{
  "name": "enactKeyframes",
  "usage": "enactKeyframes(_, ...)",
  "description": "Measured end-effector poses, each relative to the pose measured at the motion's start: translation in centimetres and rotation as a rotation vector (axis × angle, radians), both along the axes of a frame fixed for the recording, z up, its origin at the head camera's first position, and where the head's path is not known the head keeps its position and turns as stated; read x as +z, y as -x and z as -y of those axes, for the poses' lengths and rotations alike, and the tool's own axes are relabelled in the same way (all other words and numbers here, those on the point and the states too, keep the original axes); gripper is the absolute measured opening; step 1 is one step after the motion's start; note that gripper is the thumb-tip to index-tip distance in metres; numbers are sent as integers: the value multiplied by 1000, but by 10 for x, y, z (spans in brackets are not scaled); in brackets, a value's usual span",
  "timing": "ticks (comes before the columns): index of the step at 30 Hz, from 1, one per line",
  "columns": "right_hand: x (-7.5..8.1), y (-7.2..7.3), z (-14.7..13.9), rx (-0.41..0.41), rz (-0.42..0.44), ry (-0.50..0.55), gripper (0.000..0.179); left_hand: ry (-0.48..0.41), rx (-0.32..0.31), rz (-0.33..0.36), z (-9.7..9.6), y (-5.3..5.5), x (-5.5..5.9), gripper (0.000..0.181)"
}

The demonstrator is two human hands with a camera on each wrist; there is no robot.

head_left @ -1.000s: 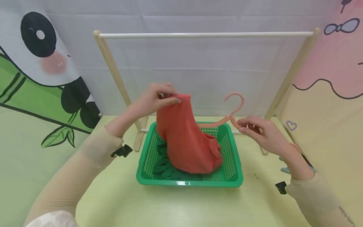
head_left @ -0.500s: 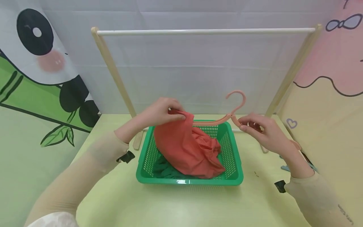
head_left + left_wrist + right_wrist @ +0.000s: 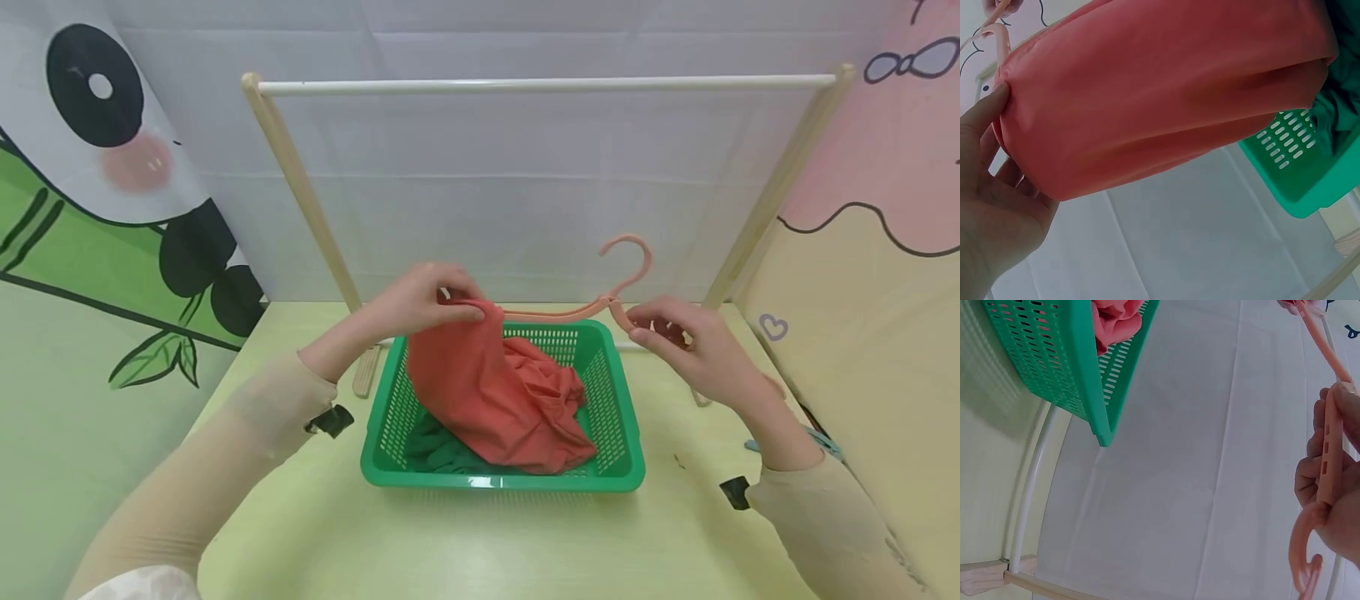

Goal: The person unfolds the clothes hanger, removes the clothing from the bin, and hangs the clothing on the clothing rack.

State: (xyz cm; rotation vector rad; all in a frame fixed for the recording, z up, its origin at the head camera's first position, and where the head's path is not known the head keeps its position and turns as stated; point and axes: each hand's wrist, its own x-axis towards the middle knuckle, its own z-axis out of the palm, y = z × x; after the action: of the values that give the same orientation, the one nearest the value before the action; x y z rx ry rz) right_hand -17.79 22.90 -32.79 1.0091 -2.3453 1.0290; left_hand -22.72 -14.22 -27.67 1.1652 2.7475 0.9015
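Red cloth [image 3: 491, 404] | left grip [image 3: 435, 298], outstretched, pinches upper edge | right grip [image 3: 690, 343], outstretched, pinches pink hanger [image 3: 555, 317]

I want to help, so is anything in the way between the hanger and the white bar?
Nothing visible. Between the hanger and the white bar, the head view shows only the pale sheet behind.

Head view peers forward and down from above! 2 wrist views, right up close, face the backdrop [image 3: 1166, 487], and all 3 catch hanger [image 3: 552, 317] and basket [image 3: 555, 483].
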Motion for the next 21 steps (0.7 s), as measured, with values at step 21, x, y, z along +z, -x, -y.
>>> enactKeyframes(21,4,0,2,47,8,-30,29,-47,117,101,10,13,-11,12)
